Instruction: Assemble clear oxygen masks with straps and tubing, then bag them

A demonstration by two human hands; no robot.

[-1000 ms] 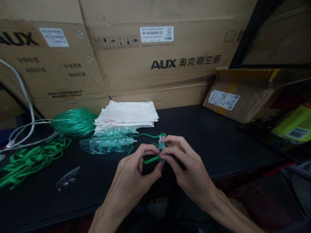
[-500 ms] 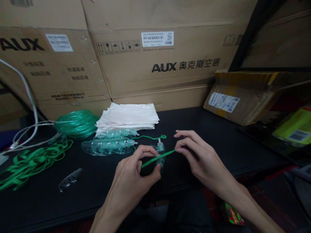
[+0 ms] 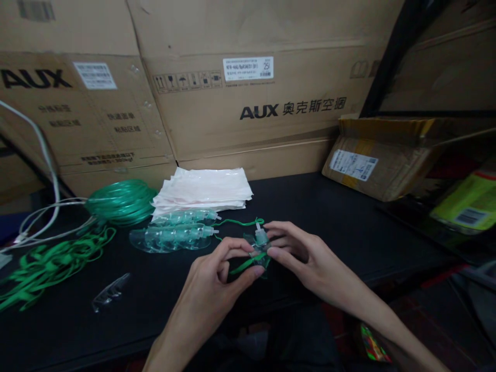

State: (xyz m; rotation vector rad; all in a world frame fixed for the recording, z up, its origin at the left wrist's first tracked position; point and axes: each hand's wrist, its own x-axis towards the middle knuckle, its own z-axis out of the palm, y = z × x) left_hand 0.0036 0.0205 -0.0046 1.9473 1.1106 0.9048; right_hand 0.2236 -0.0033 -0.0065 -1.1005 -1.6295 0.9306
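"Mask (image 3: pixel 260 244) first: where is it?"

"Between the two hands, a little to six o'clock of the view's middle, its nozzle (image 3: pixel 258 227) pointing to about twelve. I can't tell whether it touches the desk (image 3: pixel 306 206)."

"What is the left hand (image 3: pixel 222 274) doing?"

"Pinching the mask between thumb and fingers, with a green strap (image 3: pixel 242 265) slanting across from that hand."

"The right hand (image 3: pixel 310 254)?"

"Fingers curled, tips against the mask's three o'clock side. I can't tell whether they grip anything."

"And around them?"

"Taking the mask as the clock's centre: stacked masks (image 3: pixel 174 237) at nine, with white packets (image 3: pixel 205 188) between ten and eleven. Farther off, a tubing coil (image 3: pixel 120 202) lies between nine and ten, a strap pile (image 3: pixel 58 268) near nine, and a clear strip (image 3: pixel 111 293) between eight and nine."

"Other side?"

"A worn box (image 3: pixel 387 175) at two."
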